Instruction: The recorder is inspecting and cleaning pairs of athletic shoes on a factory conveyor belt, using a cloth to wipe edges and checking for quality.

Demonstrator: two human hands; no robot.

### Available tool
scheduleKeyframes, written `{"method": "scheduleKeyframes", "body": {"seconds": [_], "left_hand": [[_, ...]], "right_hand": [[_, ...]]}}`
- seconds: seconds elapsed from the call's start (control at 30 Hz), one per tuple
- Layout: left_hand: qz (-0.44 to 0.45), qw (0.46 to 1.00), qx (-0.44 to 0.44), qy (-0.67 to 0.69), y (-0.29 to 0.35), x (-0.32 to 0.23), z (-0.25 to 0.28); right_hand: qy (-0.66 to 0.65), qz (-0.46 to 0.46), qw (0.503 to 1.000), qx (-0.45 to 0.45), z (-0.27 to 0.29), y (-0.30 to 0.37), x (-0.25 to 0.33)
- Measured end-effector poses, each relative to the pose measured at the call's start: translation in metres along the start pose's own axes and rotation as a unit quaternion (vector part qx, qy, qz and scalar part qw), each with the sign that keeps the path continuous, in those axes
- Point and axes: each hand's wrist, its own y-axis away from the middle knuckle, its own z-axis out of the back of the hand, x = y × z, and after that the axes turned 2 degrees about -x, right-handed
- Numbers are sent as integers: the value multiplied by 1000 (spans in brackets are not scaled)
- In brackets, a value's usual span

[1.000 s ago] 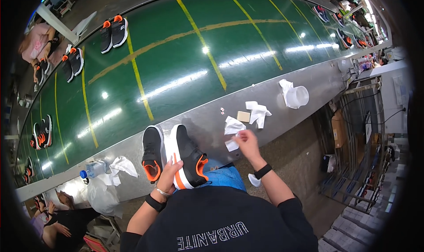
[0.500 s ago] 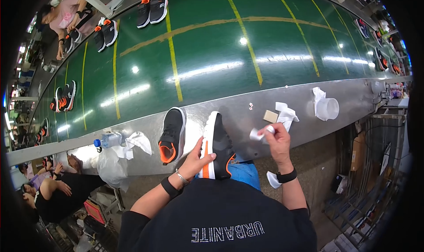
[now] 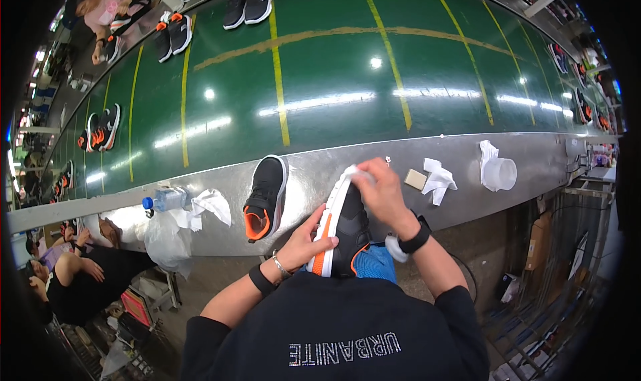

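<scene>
Centrally in the frame, the left hand (image 3: pixel 306 243) is clamped on the black sneaker (image 3: pixel 350 227), its fingers along the white-and-orange sole and its thumb over the near part. The shoe lies with its toe toward the top of the frame and its orange-lined heel end toward the blue cloth (image 3: pixel 377 264) at the lower centre. The right hand (image 3: pixel 386 193) has its fingers pinched together on a white wipe (image 3: pixel 355 172), which touches the toe.

Just left of centre, the matching sneaker (image 3: pixel 267 194) stands sole down on the metal surface (image 3: pixel 417 152), its orange-lined opening toward the bottom of the frame. Right of centre lie a tan block (image 3: pixel 415 179), crumpled white scraps (image 3: pixel 439 180) beside it and, farther right, a translucent plastic cup (image 3: pixel 499 174). At the left are a blue-capped bottle (image 3: pixel 170 199), white tissue (image 3: pixel 212 205) and a clear plastic bag (image 3: pixel 167 244). Across the upper frame runs a green conveyor belt (image 3: pixel 327 70) with yellow stripes, carrying a sneaker pair (image 3: pixel 258 6) near the top edge. A co-worker in pink (image 3: pixel 107 10) handles a shoe at upper left.
</scene>
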Motion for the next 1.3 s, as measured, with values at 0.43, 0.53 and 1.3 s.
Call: {"method": "scheduleKeyframes", "body": {"seconds": [0.43, 0.53, 1.3], "left_hand": [[-37, 997, 64, 24, 3, -15, 7], [-46, 994, 94, 43, 6, -10, 12], [63, 787, 218, 573, -29, -8, 38]], "right_hand": [[-62, 50, 997, -8, 8, -8, 28], [50, 9, 998, -49, 3, -14, -5], [-278, -129, 942, -136, -12, -29, 15]]}}
